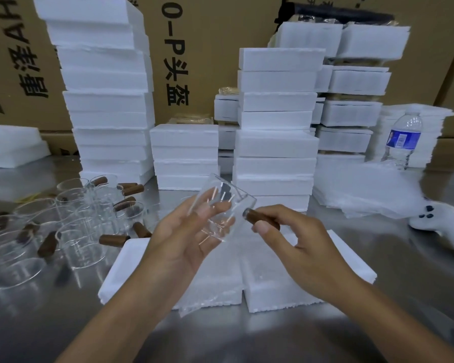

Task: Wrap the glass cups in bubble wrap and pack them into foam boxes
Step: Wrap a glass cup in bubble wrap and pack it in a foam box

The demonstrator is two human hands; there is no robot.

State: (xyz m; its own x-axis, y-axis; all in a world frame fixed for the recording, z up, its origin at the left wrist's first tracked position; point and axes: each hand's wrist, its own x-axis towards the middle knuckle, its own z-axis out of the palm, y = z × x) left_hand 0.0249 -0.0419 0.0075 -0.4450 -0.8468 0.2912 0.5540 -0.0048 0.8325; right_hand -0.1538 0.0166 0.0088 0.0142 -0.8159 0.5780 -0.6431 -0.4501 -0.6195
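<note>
A clear glass cup (pixel 222 203) with a brown wooden handle (pixel 260 218) is held tilted above the table's middle. My left hand (pixel 184 237) cradles the glass body from below and the left, fingers curled round it. My right hand (pixel 294 242) pinches the wooden handle. Under the hands lies an open white foam box (pixel 286 284) with a sheet of bubble wrap (pixel 212 284) draped over its left half. Several more glass cups with brown handles (pixel 71 224) crowd the table at the left.
Tall stacks of white foam boxes (pixel 273 142) stand behind on the steel table (pixel 378 323), with cardboard cartons beyond. A pile of bubble wrap sheets (pixel 364 189), a water bottle (pixel 404 140) and a white controller (pixel 440 218) lie at the right.
</note>
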